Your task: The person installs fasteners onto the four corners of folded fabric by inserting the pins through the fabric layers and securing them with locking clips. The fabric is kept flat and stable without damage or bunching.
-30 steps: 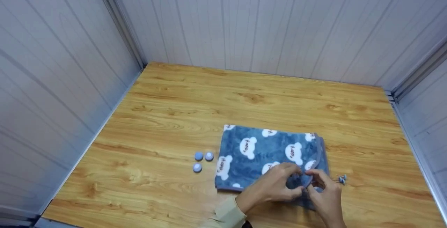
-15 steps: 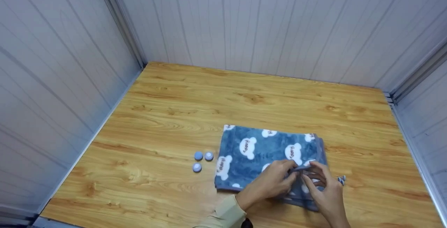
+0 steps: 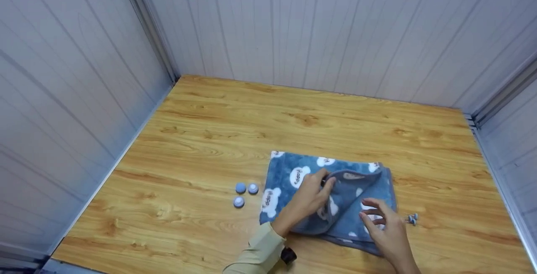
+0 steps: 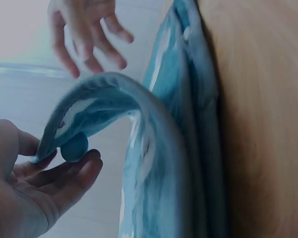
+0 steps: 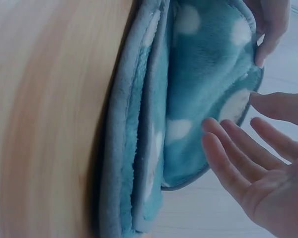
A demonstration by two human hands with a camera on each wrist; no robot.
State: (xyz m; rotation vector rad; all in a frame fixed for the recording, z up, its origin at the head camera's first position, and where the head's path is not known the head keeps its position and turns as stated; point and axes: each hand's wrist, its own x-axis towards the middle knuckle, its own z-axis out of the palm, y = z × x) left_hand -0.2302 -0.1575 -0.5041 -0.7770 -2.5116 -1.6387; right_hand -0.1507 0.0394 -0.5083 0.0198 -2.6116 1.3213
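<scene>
A folded blue fleece blanket [image 3: 279,177] with white bear heads and "Happy" lettering lies near the front of the table. My left hand [image 3: 308,194] pinches the corner of its top layer, lifted and turned back to the left, so the layer beneath shows. In the left wrist view a round blue knob [image 4: 74,147] sits at that corner, between thumb and fingers. My right hand [image 3: 388,228] hovers over the blanket's right part, fingers loosely bent and holding nothing. In the right wrist view its fingertips [image 5: 211,125] overlap the raised flap.
Left of the blanket, three round blue-and-white caps [image 3: 240,187] stand on the wooden table [image 3: 201,139]. A few small blue-headed pins [image 3: 412,218] lie just past its right edge. Pale panels [image 3: 289,30] wall in the back and sides.
The left hand has lifted the blanket's corner and drawn it up and left, folding the layer back. The right hand has let go of the edge and stays at the right.
</scene>
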